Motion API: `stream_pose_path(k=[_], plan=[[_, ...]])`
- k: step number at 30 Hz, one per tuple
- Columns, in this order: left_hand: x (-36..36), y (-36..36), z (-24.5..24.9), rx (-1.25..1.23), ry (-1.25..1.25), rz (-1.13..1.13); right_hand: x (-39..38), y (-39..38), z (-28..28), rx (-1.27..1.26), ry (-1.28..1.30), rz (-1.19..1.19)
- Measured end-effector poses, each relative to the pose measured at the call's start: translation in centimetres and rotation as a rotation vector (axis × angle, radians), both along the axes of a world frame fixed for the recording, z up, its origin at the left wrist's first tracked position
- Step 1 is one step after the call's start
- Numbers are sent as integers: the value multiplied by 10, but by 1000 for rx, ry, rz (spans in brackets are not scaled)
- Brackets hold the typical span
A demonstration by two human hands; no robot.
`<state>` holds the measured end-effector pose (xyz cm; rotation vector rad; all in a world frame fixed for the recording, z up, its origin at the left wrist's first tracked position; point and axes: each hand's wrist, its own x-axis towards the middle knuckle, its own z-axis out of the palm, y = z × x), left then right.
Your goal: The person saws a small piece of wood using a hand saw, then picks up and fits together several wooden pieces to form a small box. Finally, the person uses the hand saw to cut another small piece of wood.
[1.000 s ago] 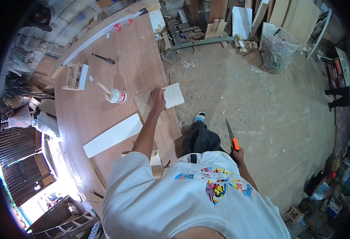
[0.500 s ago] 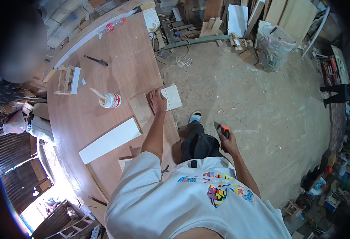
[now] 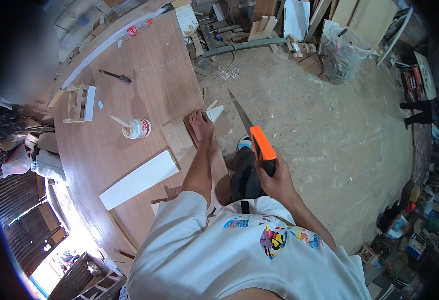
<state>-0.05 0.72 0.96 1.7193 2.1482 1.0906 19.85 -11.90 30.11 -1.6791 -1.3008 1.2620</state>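
Observation:
My left hand (image 3: 200, 126) presses flat on a small plywood piece (image 3: 179, 137) that lies at the right edge of the brown table (image 3: 149, 75); the piece's pale end (image 3: 217, 113) sticks out past the edge. My right hand (image 3: 275, 179) grips the orange handle of a handsaw (image 3: 259, 142). The saw's blade (image 3: 239, 112) points away from me, beside the overhanging end and close to my left hand.
On the table stand a glue pot with a stick (image 3: 136, 128), a long white board (image 3: 139, 180), a small wooden frame (image 3: 77, 102), a dark tool (image 3: 114, 76) and a bottle (image 3: 137, 30). Wood scraps, boards and a plastic bag (image 3: 342, 50) crowd the dusty floor's far side.
My right hand has lifted the saw from my side and swung it forward, so the blade now reaches up beside the overhanging piece. My left hand stays on the plywood.

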Motion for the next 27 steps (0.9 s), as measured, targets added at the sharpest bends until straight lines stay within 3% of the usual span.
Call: stream_pose_path(k=[5, 7, 17, 27], plan=[[-1, -1, -7, -35, 10, -73, -16, -7, 18, 25, 74, 60], [1, -1, -4, -32, 36, -10, -18, -6, 30, -90, 107, 98], [-11, 1, -40, -95, 13, 51, -40, 3, 46, -117, 265, 138], [-11, 2, -54, -86, 9, 95, -54, 4, 59, -247, 252, 153]])
